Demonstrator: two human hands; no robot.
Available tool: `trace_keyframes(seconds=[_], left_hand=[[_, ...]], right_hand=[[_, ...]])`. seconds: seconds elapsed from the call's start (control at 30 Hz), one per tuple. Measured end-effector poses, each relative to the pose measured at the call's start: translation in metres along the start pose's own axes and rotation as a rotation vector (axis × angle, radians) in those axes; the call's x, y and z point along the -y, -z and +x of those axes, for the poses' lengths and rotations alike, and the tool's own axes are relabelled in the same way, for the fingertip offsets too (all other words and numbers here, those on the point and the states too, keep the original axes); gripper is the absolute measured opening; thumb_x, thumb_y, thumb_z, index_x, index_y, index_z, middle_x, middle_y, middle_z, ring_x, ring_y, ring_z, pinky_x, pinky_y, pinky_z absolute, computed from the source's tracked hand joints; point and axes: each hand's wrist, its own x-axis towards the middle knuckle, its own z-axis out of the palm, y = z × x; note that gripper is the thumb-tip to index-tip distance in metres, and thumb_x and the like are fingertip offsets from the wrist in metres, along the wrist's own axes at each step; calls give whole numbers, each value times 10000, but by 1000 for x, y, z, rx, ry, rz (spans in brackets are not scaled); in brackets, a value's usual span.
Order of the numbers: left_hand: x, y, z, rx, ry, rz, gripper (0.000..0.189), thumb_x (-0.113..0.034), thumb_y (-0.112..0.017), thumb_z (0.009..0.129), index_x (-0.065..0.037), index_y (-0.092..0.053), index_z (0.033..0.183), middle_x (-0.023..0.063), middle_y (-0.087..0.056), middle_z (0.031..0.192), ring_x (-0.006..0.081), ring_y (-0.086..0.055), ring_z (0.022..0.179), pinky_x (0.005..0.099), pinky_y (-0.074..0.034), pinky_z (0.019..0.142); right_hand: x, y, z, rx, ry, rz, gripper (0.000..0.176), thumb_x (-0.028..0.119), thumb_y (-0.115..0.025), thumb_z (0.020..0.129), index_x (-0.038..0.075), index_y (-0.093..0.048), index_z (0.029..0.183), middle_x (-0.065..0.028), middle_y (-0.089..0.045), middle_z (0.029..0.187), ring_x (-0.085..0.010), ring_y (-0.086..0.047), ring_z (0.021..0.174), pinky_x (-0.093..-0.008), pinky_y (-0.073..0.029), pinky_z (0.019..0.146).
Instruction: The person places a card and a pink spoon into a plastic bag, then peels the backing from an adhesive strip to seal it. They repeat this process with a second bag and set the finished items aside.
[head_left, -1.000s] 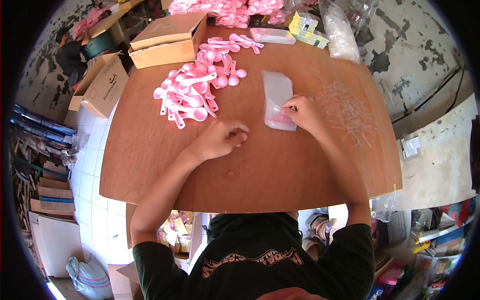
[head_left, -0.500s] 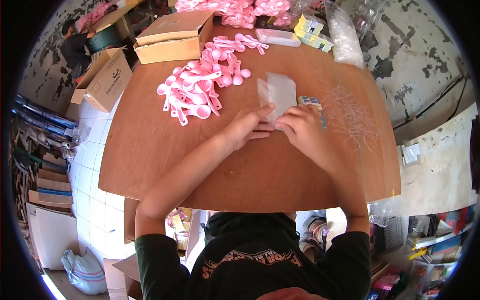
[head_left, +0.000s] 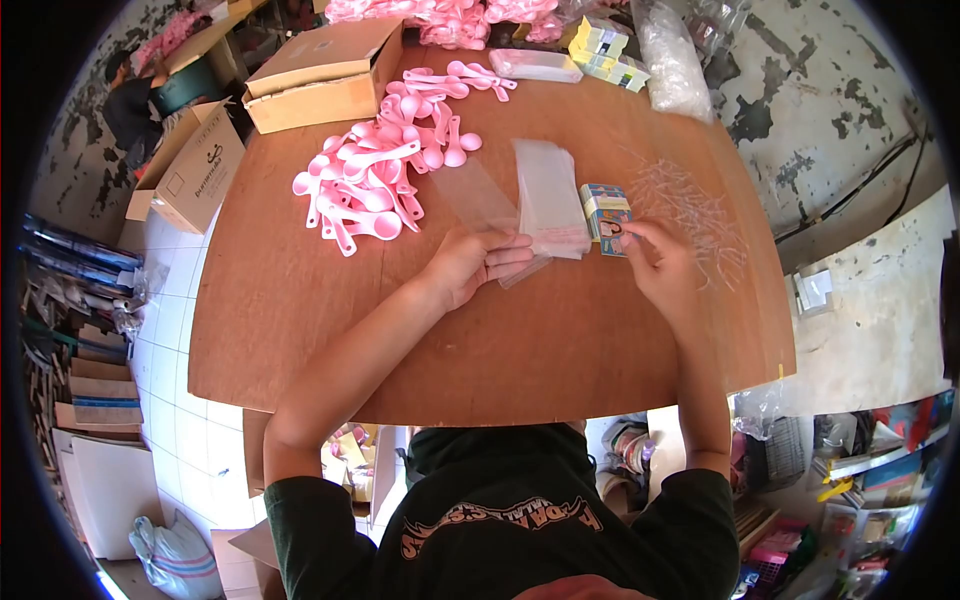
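Note:
My left hand (head_left: 478,264) is closed on a clear plastic bag (head_left: 468,192), which slants up and left from the fingers. Beside it lies a stack of clear plastic bags (head_left: 548,188) on the table. My right hand (head_left: 664,262) has its thumb and index finger pinched at the edge of the top printed card, on a small stack of blue-and-yellow printed cards (head_left: 605,206). A heap of pink scoops (head_left: 370,180) spreads to the left of the bags. Thin clear strips (head_left: 695,215) lie scattered to the right of the cards.
On the brown table (head_left: 480,350), a cardboard box (head_left: 325,75) stands at the back left. More pink scoops in plastic (head_left: 430,20), card bundles (head_left: 608,55) and a roll of clear plastic (head_left: 672,65) are at the back. Another person (head_left: 130,105) is at the far left.
My left hand has moved slightly left with one bag, now separate from the stack. My right hand has left the bags and moved right to the printed cards.

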Motion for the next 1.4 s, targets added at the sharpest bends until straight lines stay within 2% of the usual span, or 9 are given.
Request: trace_keyframes(seconds=[0.33,0.43,0.5,0.6,0.73,0.9,1.13,1.23,1.4], left_hand=[[2,7,0,72,-52,26,405,-60,-593,880,58,-444,1237,177,-561,1199,281,-597,1081,392,-501,957],[4,5,-1,94,-71,-2,458,-22,-632,844,53,-434,1250,178,-557,1202,276,-594,1087,393,-502,960],[4,2,-3,67,-87,-3,482,6,-649,825,37,-433,1255,184,-556,1200,275,-596,1083,386,-504,962],[3,1,-5,85,-107,27,596,21,-636,837,66,-302,1329,226,-535,1206,286,-587,1099,365,-486,988],[2,-1,-5,78,-114,66,580,18,-627,848,62,-306,1328,222,-534,1209,280,-582,1109,363,-486,987],[7,4,-1,77,-150,73,566,3,-635,854,54,-321,1322,195,-560,1185,257,-591,1087,351,-502,958],[8,3,-2,77,-159,66,553,-21,-653,854,52,-342,1305,172,-579,1157,241,-600,1067,341,-508,947],[10,1,-1,34,-187,-35,420,-9,-660,847,-4,-459,1216,123,-602,1111,233,-611,1051,351,-516,950],[13,1,-1,-18,-232,-145,443,0,-660,847,-33,-436,1227,124,-606,1104,234,-610,1058,344,-516,944]], right_hand=[[-39,-8,-30,-3,-645,-324,331,370,-708,793,45,-650,805,-126,-669,741,-245,-646,644,-385,-491,586],[-58,-16,-37,19,-721,-89,334,323,-740,790,20,-616,855,-120,-659,717,-188,-638,617,-345,-495,552],[-52,-14,-33,74,-1006,402,378,245,-770,777,-4,-575,983,-100,-641,707,-146,-617,599,-285,-503,539],[-53,-8,-34,26,-1037,597,419,158,-776,768,-9,-535,1066,-87,-637,750,-127,-600,595,-242,-512,541],[-51,5,-31,61,-1054,704,432,149,-760,782,-6,-537,1117,-98,-643,808,-126,-601,620,-258,-527,575],[-43,32,-26,284,-1059,690,483,184,-715,828,18,-541,1246,-53,-647,899,-100,-596,726,-258,-533,669],[-36,42,-34,359,-1054,802,412,173,-701,834,29,-593,1204,-35,-655,928,-83,-586,739,-270,-545,687],[-28,34,-38,365,-1053,857,324,156,-680,845,35,-614,1138,-42,-672,928,-72,-595,679,-267,-562,635],[2,-3,-36,404,-1115,886,236,172,-706,829,33,-647,1010,-37,-660,828,-85,-599,631,-279,-567,586]])
